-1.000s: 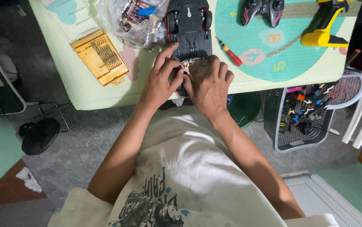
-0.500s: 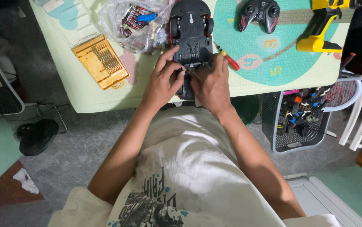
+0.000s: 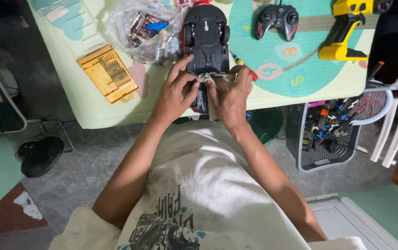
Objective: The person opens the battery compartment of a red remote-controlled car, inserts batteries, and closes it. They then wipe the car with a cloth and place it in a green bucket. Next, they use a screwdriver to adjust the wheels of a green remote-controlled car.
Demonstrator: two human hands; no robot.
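My left hand [image 3: 173,95] had its fingers closed on the near end of the toy car [image 3: 206,39], thumb and forefinger pinching at a small pale part there. My right hand [image 3: 229,95] gripped the same end from the 3 o'clock side, fingers curled over a whitish piece [image 3: 212,83] that I could not make out clearly. The car lay belly up on the desk [image 3: 300,88], its black underside facing me, its near end overhanging the desk edge and hidden under my hands.

At 2 o'clock from the hands a screwdriver [image 3: 243,65] with a red and yellow handle was half covered by my right fingers. Further at 1 o'clock sat a black and red remote controller [image 3: 277,19], and beyond it at 2 o'clock a yellow power tool [image 3: 347,28], cut off by the top edge.

At 11 o'clock a clear plastic bag [image 3: 145,30] held batteries and small parts, too jumbled to tell apart. At 10 o'clock an orange case [image 3: 108,73] lay shut, rows of bits showing through its lid. On the floor at 4 o'clock a black basket [image 3: 328,134] held mixed toy pieces.
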